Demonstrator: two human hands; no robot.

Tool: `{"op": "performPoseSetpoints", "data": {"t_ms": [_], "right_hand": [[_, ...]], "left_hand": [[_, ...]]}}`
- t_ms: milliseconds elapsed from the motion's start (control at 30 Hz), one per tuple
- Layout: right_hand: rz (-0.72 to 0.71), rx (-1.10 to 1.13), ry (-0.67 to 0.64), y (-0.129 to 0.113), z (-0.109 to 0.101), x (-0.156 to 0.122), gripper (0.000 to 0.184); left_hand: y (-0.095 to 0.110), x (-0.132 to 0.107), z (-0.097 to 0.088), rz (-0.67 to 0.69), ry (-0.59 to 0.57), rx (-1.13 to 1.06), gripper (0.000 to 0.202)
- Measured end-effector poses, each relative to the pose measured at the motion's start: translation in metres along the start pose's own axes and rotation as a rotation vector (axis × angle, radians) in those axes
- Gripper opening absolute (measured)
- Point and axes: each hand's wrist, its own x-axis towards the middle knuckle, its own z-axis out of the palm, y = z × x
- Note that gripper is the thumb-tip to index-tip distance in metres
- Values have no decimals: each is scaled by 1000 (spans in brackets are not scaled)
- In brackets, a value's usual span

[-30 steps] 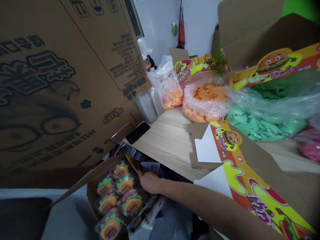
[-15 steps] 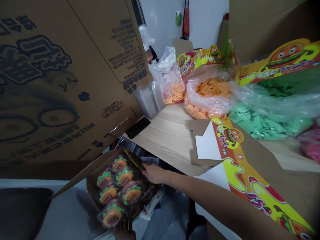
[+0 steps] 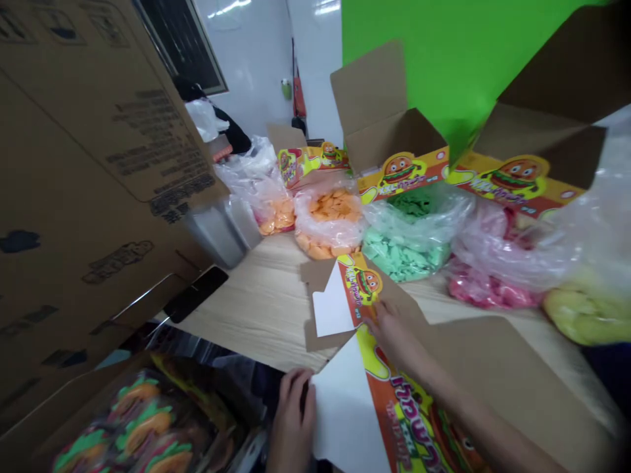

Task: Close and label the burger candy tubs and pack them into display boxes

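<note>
A partly unfolded printed cardboard box [image 3: 374, 355] with a burger cartoon and white flaps lies over the wooden table. My right hand [image 3: 392, 332] is closed at the seam of its printed panel, fingers bent onto the card. Beside the white flap's left edge, at the table's front edge, is my left hand [image 3: 293, 417], its fingers stretched forward and slightly apart, holding nothing visible. At the lower left, a cardboard box holds several clear-packed toy burgers [image 3: 145, 427], blurred and cut off by the frame.
A large brown carton [image 3: 98, 164] stands at the left, with a black phone [image 3: 196, 293] by it. Along the back are bags of orange pieces [image 3: 330, 223], green pieces [image 3: 407, 249], pink pieces [image 3: 493, 282] and yellow pieces [image 3: 591, 302], with open display boxes [image 3: 404, 171] behind.
My right hand has left the box of toy burgers and moved onto the flat printed box. My left hand has also come away from the burgers to the white flap. The view has swung right.
</note>
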Motion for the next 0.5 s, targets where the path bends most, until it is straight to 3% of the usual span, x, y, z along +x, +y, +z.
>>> {"op": "performPoseSetpoints", "data": {"t_ms": [133, 267, 367, 433, 500], "right_hand": [[133, 28, 63, 27, -3, -17, 38], [35, 177, 51, 26, -21, -17, 33], [-36, 219, 158, 12, -48, -16, 35], [-243, 198, 261, -5, -64, -21, 39], [-648, 177, 278, -24, -76, -29, 26]], "left_hand": [[40, 15, -1, 5, -144, 14, 33], [70, 7, -29, -39, -348, -84, 33], [104, -8, -41, -93, -406, -285, 33], [130, -17, -42, -51, -370, -323, 32], [151, -21, -39, 15, -337, -307, 32]]}}
